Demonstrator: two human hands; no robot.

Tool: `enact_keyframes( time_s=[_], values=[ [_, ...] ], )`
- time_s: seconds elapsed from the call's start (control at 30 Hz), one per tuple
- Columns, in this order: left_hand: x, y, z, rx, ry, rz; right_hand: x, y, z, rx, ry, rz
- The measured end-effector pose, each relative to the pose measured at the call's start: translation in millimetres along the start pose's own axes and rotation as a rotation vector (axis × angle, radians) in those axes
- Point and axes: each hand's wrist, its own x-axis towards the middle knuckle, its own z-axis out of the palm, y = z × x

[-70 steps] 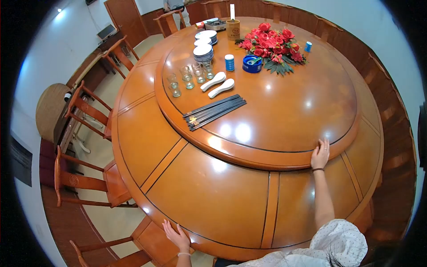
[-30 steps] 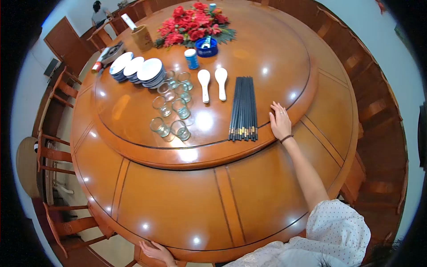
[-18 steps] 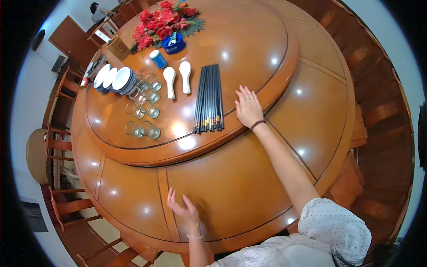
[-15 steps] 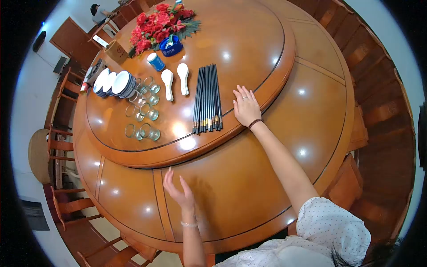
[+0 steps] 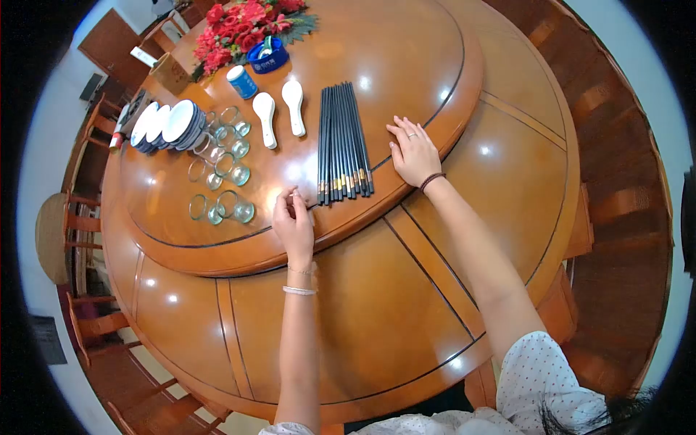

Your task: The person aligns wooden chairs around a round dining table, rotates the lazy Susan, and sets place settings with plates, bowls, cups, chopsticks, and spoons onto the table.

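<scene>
- Chopsticks (image 5: 342,145), a dark row lying side by side on the turntable (image 5: 384,43), between your right hand (image 5: 417,159) and the white spoons (image 5: 293,98).
- Your left hand (image 5: 293,226) is right there, just beside their gold-banded ends, fingers loosely curled, nothing visible in it.
- Your right hand rests at the turntable's edge, fingers extended, grasping nothing.
- They look light, stiff, probably slippery and apt to slide apart: best gathered near the banded ends, thumb opposite fingers.
</scene>
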Motion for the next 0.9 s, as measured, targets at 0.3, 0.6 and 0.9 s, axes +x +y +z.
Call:
enact_keyframes(
  time_s=[0.3, 0.6, 0.9],
  values=[
    [-3, -9, -4, 0.151, -0.154, 0.074, -3, -11, 8, -0.02, -0.04, 0.032],
    [-6, -13, -2, 0.132, -0.15, 0.079, -4, -11, 7, -0.005, -0.037, 0.065],
    [-7, -16, 10, 0.085, -0.003, 0.018, -5, 3, 18, 0.026, -0.003, -0.006]
  ],
)
